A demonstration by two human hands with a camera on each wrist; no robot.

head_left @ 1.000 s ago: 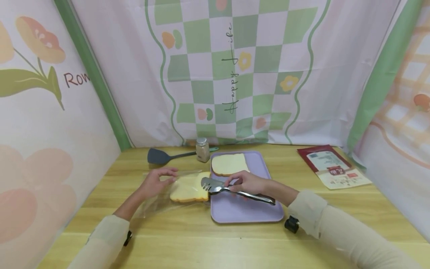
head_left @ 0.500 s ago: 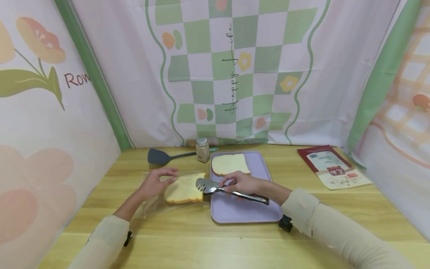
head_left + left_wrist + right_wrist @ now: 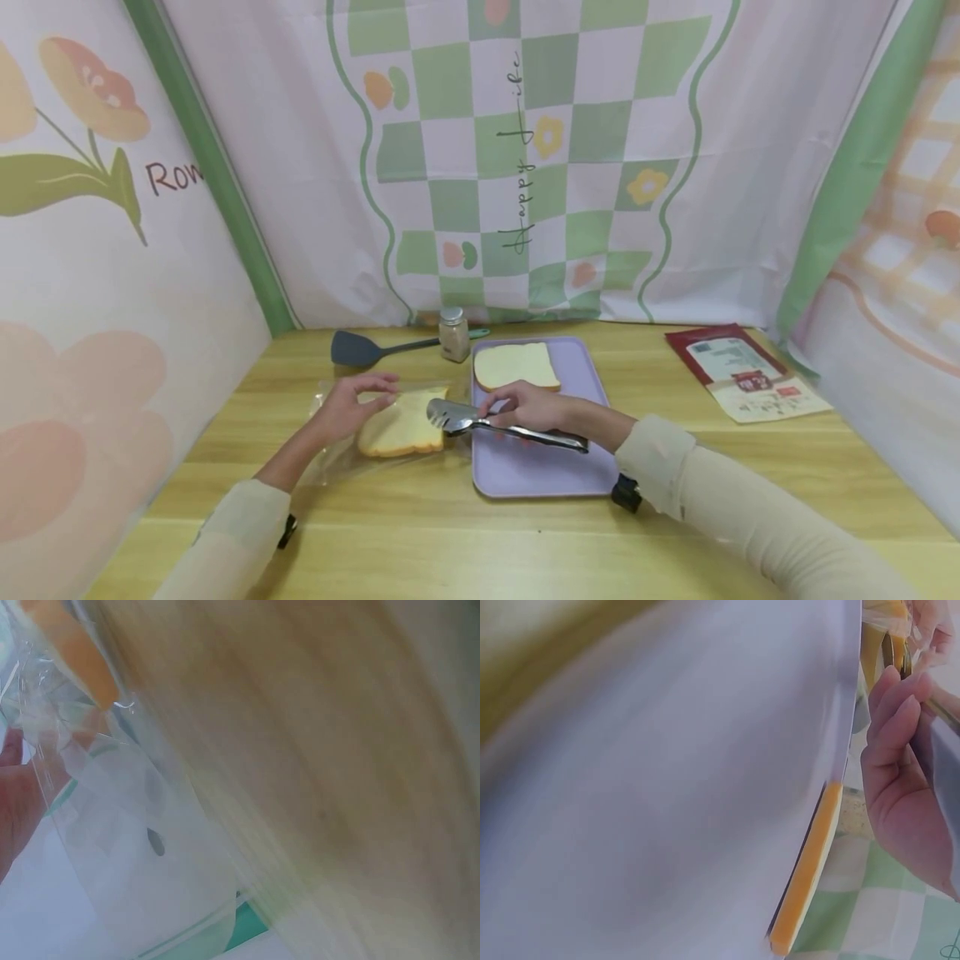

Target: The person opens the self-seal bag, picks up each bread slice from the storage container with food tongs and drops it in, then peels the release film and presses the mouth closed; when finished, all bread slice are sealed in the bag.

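My right hand (image 3: 528, 407) grips metal serving tongs (image 3: 517, 431), their slotted head closed over the right edge of a bread slice (image 3: 401, 423). That slice lies within a clear plastic bag (image 3: 330, 471), its brown crust facing me. At the bag's upper left, my left hand (image 3: 351, 408) holds the film between thumb and fingers. In the left wrist view the bag (image 3: 150, 900) hangs beside the fingers, and an orange crust (image 3: 82, 656) shows at the top. The right wrist view shows the right hand (image 3: 900, 765) pinching the tongs (image 3: 897, 654).
A lilac tray (image 3: 536, 479) sits right of the bag, bearing a second bread slice (image 3: 516, 367) at its back. Behind stand a glass jar with a metal lid (image 3: 453, 335) and a dark spatula (image 3: 356, 350). A red and cream food pouch (image 3: 746, 375) lies at right.
The right hand and tongs have moved left, carrying the bread slice from the tray's edge deeper into the bag. The left hand has stayed nearly still.
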